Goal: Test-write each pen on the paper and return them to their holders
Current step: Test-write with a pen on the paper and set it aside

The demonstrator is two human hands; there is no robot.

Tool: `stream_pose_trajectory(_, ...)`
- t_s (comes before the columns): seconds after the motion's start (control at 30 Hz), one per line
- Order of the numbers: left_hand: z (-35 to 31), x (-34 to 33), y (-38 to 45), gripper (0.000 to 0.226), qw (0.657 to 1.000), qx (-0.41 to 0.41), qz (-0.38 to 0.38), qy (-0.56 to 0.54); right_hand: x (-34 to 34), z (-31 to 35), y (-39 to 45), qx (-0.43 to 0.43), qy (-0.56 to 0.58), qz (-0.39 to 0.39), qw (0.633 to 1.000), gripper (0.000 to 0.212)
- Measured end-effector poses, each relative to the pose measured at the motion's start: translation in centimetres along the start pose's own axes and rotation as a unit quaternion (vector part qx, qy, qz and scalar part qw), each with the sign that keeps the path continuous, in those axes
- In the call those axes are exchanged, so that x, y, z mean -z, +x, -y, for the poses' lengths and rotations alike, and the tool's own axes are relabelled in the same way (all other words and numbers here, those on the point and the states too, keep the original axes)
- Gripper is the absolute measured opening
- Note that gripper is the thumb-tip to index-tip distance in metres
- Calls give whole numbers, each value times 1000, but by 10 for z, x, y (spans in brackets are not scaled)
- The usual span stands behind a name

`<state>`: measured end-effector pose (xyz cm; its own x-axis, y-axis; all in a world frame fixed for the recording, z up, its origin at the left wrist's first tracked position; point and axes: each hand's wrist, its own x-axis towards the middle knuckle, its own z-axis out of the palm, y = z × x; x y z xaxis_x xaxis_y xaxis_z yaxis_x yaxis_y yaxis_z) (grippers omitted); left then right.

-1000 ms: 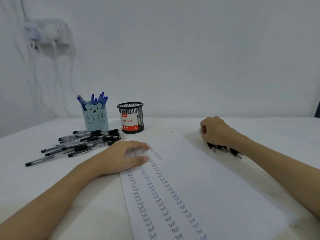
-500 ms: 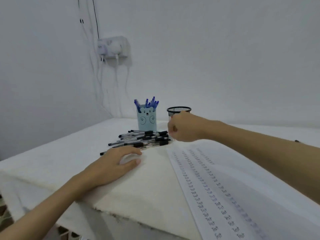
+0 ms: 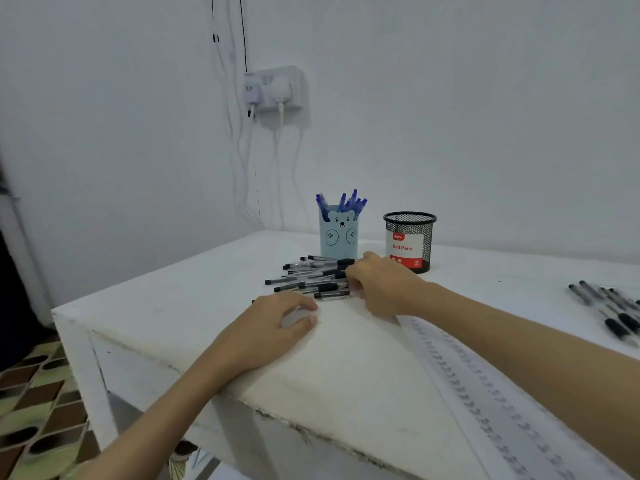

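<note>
The right hand (image 3: pixel 382 284) reaches into the black pens (image 3: pixel 313 277), touching their capped ends (whether it grips one, I cannot tell). They lie with long axes running left from its fingers. The left hand (image 3: pixel 277 329) rests relaxed, just nearer.

Black pens (image 3: pixel 313 278) (heaped) beside holders (image 3: pixel 338 233)

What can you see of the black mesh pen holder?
The black mesh pen holder is a round wire-mesh cup with a solid rim and base, standing upright on the white table right of the blue bear holder. A white-and-red "Ball Pens" label shows at its front. No pens stick out. The right hand partly hides its lower left.
</note>
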<state>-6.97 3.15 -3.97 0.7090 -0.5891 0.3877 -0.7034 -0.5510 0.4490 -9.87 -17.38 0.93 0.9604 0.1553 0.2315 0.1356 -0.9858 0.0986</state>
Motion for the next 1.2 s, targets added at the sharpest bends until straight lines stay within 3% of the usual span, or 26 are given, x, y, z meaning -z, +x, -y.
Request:
stream_pose_trajectory(0.17, 1, 1, 0, 31, 1000, -3, 5, 14, 15, -15, -8, -24, 43, 20, 999, 20)
stream_pose_trajectory(0.37, -10, 4, -1, 19, 999, -33, -11, 30, 42, -47, -31, -104, 215, -67, 969, 27)
stream_pose_trajectory(0.47, -23, 5, 0, 21, 997, -63, -15, 37, 62, -56, -50, -162, 467, -70, 866, 9)
stream_pose_trajectory(0.5, -30, 3, 2, 24, 997, -74, -16, 32, 68, -59, -58, -175, 542, -64, 820, 13)
stream_pose_trajectory(0.6, -56, -9, 10, 29, 994, -103, -17, 11, 75, -70, -77, -196, 683, -42, 702, 58)
stream_pose_trajectory(0.7, -78, -27, 19, 20, 992, -127, 8, 14, 76, -71, -93, -204, 770, -63, 601, 65)
stream_pose_trajectory(0.9, -102, -52, 36, 36, 988, -124, 90, 14, 74, -79, -116, -246, 809, -130, 517, 58)
stream_pose_trajectory(0.97, -105, -53, 37, 38, 985, -119, 125, 10, 71, -83, -121, -248, 813, -132, 510, 66)
stream_pose_trajectory(1.03, -106, -51, 37, 36, 986, -118, 119, 12, 64, -87, -122, -262, 782, -130, 551, 67)
stream_pose_trajectory(1.1, -107, -48, 36, 33, 986, -135, 98, 29, 57, -89, -121, -268, 743, -132, 599, 44)
stream_pose_trajectory(1.2, -108, -46, 37, 37, 986, -145, 80, 16, 48, -92, -125, -252, 749, -124, 599, 34)
